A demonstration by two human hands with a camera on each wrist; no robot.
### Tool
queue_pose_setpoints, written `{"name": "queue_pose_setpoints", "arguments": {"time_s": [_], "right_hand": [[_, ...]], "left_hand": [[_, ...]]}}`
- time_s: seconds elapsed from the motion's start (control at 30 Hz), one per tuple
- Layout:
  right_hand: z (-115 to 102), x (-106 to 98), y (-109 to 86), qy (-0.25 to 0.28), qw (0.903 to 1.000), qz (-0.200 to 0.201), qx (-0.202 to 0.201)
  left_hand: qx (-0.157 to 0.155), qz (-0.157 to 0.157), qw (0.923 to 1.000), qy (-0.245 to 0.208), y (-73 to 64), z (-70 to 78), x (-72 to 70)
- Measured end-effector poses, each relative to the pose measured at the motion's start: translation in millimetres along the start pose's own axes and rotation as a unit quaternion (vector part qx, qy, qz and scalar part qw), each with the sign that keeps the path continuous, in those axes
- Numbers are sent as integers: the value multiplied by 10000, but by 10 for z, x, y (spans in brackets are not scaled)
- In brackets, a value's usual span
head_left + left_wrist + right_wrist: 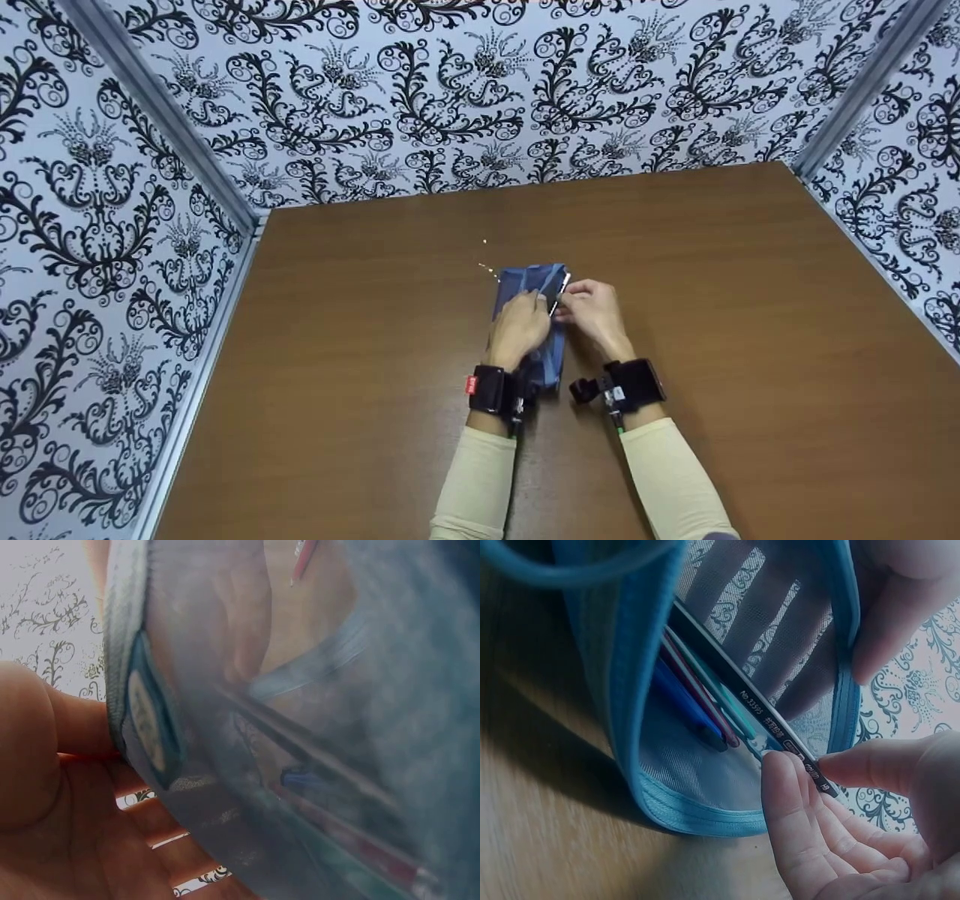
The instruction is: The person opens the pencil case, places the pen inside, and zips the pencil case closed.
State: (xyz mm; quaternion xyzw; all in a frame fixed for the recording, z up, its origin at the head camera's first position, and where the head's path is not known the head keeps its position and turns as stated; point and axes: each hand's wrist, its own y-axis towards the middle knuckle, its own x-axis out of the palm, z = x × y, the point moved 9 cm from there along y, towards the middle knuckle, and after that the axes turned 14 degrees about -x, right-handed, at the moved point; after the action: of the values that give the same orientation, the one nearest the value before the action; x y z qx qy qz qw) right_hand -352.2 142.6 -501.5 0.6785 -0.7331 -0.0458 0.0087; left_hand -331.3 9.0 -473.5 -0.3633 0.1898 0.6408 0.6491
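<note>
A blue zippered mesh pencil case (551,360) stands on the table between both hands. My left hand (517,326) grips its edge, thumb by the zip (126,637) and fingers spread behind the mesh in the left wrist view. With thumb and fingertips my right hand (596,311) pinches the lettered end of a black HB pencil (754,694), which slants across the open mouth. The pencil's far end is hidden behind the case's near side. Inside lie a blue pen (686,705), a dark red one (705,709) and a green one (735,709).
The brown wooden table (360,315) extends around the case. Patterned wall panels (465,90) close in its back and sides. Small bright specks (489,268) show on the tabletop just beyond the case. Each wrist wears a black strap with a camera.
</note>
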Motion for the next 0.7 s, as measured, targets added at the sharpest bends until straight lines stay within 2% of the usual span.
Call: {"name": "queue_pose_setpoints", "arguments": {"time_s": [0.4,0.7], "right_hand": [[5,21,2,6,10000,71,-52],[-35,73,-14,-262,9993,-221,-163]], "left_hand": [[115,7,9999,123,-8,19,9],[102,-29,9999,97,-4,20,4]]}}
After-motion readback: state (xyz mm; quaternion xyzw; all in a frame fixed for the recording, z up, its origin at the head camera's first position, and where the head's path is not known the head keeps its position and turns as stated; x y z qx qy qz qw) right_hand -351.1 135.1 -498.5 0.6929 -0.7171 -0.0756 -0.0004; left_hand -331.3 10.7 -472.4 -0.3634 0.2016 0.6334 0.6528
